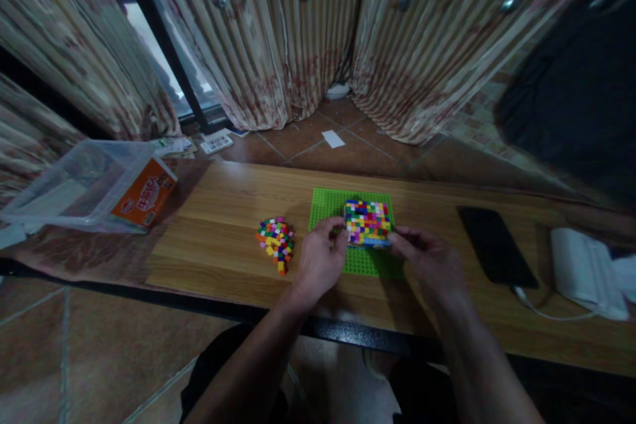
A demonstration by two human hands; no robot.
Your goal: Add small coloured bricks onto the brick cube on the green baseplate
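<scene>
A block of many small coloured bricks (368,222) is on or just over the green baseplate (325,202); whether it touches the plate I cannot tell. A small dark gap shows in its top near the upper left. My left hand (320,255) grips the block's left side between thumb and fingers. At the lower right corner, my right hand (424,255) holds it with thumb and fingertips. Left of the plate lies a pile of loose coloured bricks (277,240) on the wooden table.
On the wooden tabletop (213,238), a clear plastic box (94,159) with an orange label stands at the far left. A black phone (497,245) with a white cable (546,313) lies right of the plate, beside a white packet (586,271). Striped curtains (278,40) hang behind the table.
</scene>
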